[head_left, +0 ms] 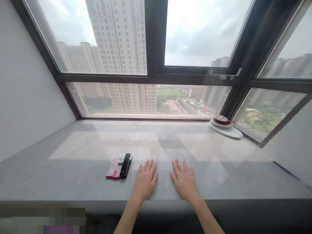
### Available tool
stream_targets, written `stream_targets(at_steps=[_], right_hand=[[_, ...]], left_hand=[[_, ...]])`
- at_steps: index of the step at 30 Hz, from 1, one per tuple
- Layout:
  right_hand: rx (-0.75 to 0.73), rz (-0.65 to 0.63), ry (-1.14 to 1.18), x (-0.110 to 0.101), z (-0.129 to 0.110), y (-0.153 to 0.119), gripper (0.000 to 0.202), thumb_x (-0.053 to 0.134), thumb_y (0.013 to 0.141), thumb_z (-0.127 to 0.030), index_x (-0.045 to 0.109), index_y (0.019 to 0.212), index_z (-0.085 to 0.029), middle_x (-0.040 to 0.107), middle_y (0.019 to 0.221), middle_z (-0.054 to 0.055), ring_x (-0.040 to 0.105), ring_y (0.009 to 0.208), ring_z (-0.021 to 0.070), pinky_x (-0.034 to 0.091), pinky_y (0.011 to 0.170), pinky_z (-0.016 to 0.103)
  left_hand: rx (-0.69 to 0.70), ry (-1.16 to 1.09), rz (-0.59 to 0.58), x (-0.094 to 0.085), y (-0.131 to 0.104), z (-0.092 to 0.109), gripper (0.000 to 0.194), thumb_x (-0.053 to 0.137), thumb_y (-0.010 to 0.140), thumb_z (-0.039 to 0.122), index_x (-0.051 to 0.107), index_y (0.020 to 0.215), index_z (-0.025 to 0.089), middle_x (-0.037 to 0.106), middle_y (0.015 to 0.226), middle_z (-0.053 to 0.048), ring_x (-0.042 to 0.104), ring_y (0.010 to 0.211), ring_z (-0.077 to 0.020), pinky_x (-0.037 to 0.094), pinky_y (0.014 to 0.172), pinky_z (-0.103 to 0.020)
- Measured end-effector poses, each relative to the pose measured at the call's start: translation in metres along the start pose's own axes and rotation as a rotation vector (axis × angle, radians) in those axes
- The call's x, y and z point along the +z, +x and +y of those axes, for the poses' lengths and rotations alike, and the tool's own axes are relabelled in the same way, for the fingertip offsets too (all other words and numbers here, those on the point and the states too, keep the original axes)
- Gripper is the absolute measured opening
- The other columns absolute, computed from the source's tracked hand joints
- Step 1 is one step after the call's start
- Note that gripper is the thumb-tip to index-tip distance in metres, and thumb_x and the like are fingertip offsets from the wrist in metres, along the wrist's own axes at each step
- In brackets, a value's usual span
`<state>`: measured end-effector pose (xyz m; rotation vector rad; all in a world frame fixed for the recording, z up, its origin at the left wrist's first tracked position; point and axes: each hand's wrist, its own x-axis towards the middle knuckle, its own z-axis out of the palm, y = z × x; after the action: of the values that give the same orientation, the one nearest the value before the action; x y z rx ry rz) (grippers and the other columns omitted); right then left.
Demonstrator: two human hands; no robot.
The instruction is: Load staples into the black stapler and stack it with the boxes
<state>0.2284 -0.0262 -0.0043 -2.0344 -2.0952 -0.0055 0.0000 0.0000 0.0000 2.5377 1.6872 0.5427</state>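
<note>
My left hand (145, 182) lies palm down on the pale stone sill (80, 182), fingers apart and holding nothing. To its right, my right hand (184, 182) rests flat the same way, fingers spread, with a gap between the two hands. Left of my left hand, and not touching it, lies a black stapler (125, 166). Beside the stapler, on its left, are small red and white boxes (113, 169), one of them set further back.
A stack of round plates or lids (225, 127) sits in the back right corner by the window frame (151, 79). A thin dark strip (286, 170) lies along the right wall. The sill's front edge (168, 200) runs under my wrists.
</note>
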Motion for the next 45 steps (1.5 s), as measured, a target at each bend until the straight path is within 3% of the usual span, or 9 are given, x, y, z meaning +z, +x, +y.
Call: stream_targets(at_steps=[23,31,45], right_hand=[[0.007,-0.027,0.006,-0.01,-0.007,-0.001,0.07,0.031,0.098,-0.063,0.022,0.162,-0.034,0.012,0.169,-0.003,0.002,0.156,0.0353,0.0,0.121,0.061],[0.02,-0.027,-0.002,-0.005,-0.008,0.001,0.072,0.031,0.097,-0.066,0.02,0.162,-0.035,0.012,0.169,-0.004,-0.001,0.155,0.0375,-0.003,0.118,0.067],[0.023,-0.042,-0.018,-0.006,-0.007,0.0,0.073,0.028,0.098,-0.067,0.018,0.162,-0.034,0.009,0.17,-0.003,-0.002,0.156,0.0357,-0.003,0.12,0.064]], left_hand=[[-0.014,0.01,0.041,-0.006,-0.002,0.01,0.056,0.044,0.099,0.043,0.039,0.154,0.031,0.033,0.164,-0.004,0.026,0.153,-0.0279,0.022,0.123,-0.057],[-0.02,0.022,0.034,-0.007,-0.002,0.011,0.058,0.044,0.099,0.046,0.038,0.154,0.032,0.031,0.165,-0.002,0.024,0.153,-0.0275,0.021,0.124,-0.056],[-0.027,0.027,-0.002,-0.007,-0.001,0.009,0.061,0.04,0.1,0.048,0.032,0.158,0.031,0.024,0.167,-0.002,0.019,0.155,-0.0271,0.017,0.125,-0.055]])
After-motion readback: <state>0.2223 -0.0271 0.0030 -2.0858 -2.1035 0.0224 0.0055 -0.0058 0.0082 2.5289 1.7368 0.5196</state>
